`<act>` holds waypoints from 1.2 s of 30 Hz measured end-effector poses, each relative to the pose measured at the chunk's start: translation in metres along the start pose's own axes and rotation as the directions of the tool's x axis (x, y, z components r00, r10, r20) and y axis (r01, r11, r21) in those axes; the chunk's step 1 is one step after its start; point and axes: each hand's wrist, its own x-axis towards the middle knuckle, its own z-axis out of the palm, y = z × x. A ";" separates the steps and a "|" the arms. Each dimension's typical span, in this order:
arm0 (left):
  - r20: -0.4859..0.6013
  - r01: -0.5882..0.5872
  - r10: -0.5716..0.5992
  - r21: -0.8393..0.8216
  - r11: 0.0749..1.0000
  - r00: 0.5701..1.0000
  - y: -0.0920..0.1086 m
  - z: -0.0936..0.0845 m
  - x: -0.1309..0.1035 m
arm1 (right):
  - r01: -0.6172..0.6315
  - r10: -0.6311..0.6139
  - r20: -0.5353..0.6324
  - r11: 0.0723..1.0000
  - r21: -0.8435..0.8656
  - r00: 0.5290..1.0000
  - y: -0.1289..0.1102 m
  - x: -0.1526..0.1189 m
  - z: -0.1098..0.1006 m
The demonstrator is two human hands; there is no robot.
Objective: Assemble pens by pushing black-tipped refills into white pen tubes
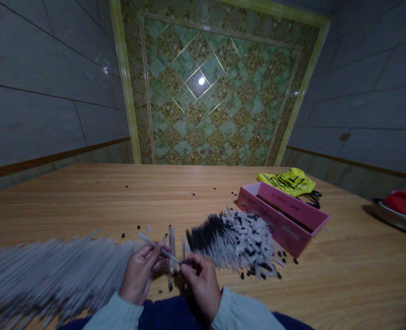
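Note:
A thin clear tube (pixel 151 241), much like a pen barrel, slants across in front of me. My left hand (pixel 141 271) is closed around its middle part. At the tube's right end, which looks dark, my right hand (pixel 201 278) pinches with thumb and fingers; any small part between them is hidden. Several loose tubes (pixel 171 247) lie on the table between and behind my hands. A big heap of similar clear tubes (pixel 58 270) spreads on the left. Right of my hands lies a pile of slim white pieces with black ends (pixel 237 238).
A pink open box (pixel 285 222) stands behind the pile on the wooden table (pixel 86 197). Beyond it lies a yellow bag (pixel 288 181) with black lettering. A metal tray (pixel 398 220) with something red in it sits far right. Small black bits (pixel 123 235) are scattered about.

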 end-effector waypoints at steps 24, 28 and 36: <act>-0.032 0.011 -0.011 0.004 1.000 0.999 -0.001 0.000 0.001 | -0.058 0.060 -0.028 0.996 0.073 0.998 0.002 0.001 0.002; -0.033 0.010 -0.010 0.007 1.000 0.999 -0.001 0.000 0.002 | -0.117 0.112 0.051 0.986 0.117 0.992 0.005 0.000 0.004; -0.040 -0.003 0.004 0.034 0.999 0.999 -0.001 0.001 0.000 | -0.074 0.077 -0.032 0.995 0.070 0.997 -0.005 -0.001 0.003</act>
